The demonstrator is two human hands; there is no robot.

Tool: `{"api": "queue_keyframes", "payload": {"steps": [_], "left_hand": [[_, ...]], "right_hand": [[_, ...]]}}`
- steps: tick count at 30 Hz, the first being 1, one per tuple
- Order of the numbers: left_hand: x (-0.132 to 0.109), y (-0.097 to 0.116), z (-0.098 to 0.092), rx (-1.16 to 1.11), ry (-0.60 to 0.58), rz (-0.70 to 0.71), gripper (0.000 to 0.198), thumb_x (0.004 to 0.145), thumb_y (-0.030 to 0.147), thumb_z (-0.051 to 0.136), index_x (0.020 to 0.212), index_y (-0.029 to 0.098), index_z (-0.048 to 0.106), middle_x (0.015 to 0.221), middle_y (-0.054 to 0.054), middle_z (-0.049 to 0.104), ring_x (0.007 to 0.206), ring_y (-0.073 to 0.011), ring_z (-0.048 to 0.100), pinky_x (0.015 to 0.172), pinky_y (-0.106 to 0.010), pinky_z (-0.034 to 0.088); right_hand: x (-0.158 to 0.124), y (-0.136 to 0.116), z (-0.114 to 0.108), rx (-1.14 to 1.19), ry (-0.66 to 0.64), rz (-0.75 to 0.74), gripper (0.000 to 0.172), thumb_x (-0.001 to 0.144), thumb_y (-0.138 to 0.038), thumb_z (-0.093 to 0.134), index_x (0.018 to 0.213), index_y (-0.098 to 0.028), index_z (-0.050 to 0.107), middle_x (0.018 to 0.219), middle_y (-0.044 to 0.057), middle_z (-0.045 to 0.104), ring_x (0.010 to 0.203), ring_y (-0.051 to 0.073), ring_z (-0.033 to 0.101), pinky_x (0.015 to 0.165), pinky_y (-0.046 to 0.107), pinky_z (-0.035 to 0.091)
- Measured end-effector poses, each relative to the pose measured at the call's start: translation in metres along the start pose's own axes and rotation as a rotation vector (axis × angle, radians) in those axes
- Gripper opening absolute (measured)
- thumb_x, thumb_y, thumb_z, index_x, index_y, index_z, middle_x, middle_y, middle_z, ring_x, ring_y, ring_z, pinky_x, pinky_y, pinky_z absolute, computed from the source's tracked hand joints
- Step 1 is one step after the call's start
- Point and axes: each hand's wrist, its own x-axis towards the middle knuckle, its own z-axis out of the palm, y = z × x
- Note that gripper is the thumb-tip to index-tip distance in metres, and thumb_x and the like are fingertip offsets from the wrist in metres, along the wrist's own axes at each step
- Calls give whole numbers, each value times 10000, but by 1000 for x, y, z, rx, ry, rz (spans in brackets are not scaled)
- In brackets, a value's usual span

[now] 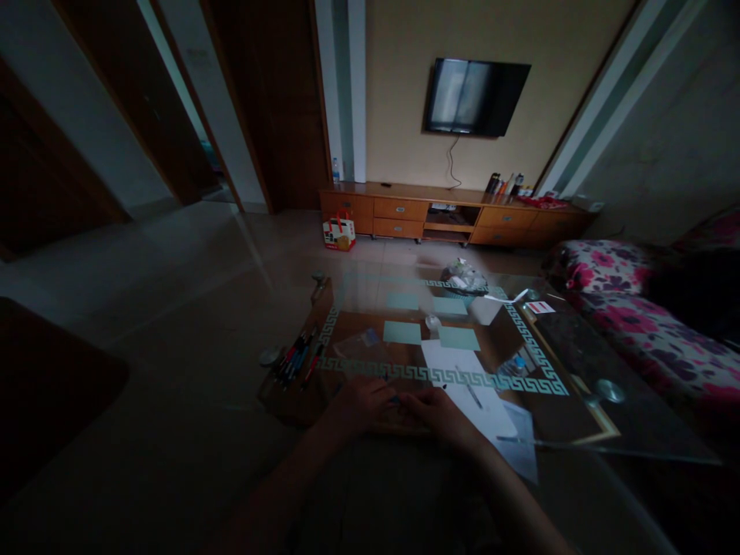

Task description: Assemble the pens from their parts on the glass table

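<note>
Both my hands meet at the near edge of a glass-topped coffee table (578, 339). My left hand (363, 401) and my right hand (440, 412) have their fingers curled around a thin dark object, perhaps a pen (395, 399); the dim light hides what it is. Just right of my right hand lie white sheets of paper (462, 370) with a pen on them. Several pens and pencils (296, 356) lie in a row at the table's left end. Pale green paper squares (402, 332) sit further back on the table.
A floral sofa (636, 308) stands at the right. Against the far wall is a low wooden cabinet (405, 208) under a wall-mounted television (475, 95). A small red and white box (338, 231) sits on the tiled floor. A bag (462, 276) rests at the table's far end.
</note>
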Motion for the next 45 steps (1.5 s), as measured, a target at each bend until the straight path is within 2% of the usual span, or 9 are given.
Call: {"api": "queue_keyframes", "payload": {"steps": [10,15,21,29,34,40,45], "left_hand": [[-2,-4,1,0,5,-3,198,975,335,517,925,184,634,831,-22,615,783,-153,585,704,-253,434],[-2,-5,1,-10,-8,-9,169,965,321,539,927,186,633,856,-20,619,802,-152,588,716,-252,436],[-2,-6,2,-36,-15,-5,170,961,317,547,903,182,632,837,-15,618,796,-149,588,720,-247,442],[-3,-6,1,-31,-29,-33,161,958,314,550,915,188,641,853,-19,620,811,-151,593,729,-246,454],[-5,-4,2,-10,-26,-28,183,973,323,519,935,192,641,864,-25,615,826,-152,597,736,-248,463],[-7,-2,7,29,10,-20,199,985,323,486,976,185,630,869,-42,621,849,-175,603,781,-292,483],[-6,-2,5,32,-3,-23,176,982,307,492,960,189,622,875,-38,624,847,-175,605,770,-290,486]], "right_hand": [[0,4,-3,-14,-10,30,518,838,-628,575,772,-147,752,610,13,618,504,95,402,482,237,250],[0,4,-3,-28,-12,-29,483,866,-588,560,778,-154,753,629,8,616,530,96,402,494,234,254],[-1,3,-4,-85,-10,-55,480,879,-571,548,759,-148,741,562,-18,550,501,88,348,480,237,220],[-5,-7,-7,-67,4,-58,419,863,-524,595,736,-154,745,569,-15,578,503,87,381,478,226,255],[-2,-4,-7,-75,27,-76,367,853,-480,622,746,-154,752,628,4,643,542,108,473,496,224,311],[0,-3,-4,-89,36,-205,264,867,-403,619,866,-190,775,776,21,726,701,164,609,624,247,443],[-2,-8,-5,-50,33,-202,232,850,-377,640,932,-205,773,846,28,751,806,196,658,731,286,499]]}}
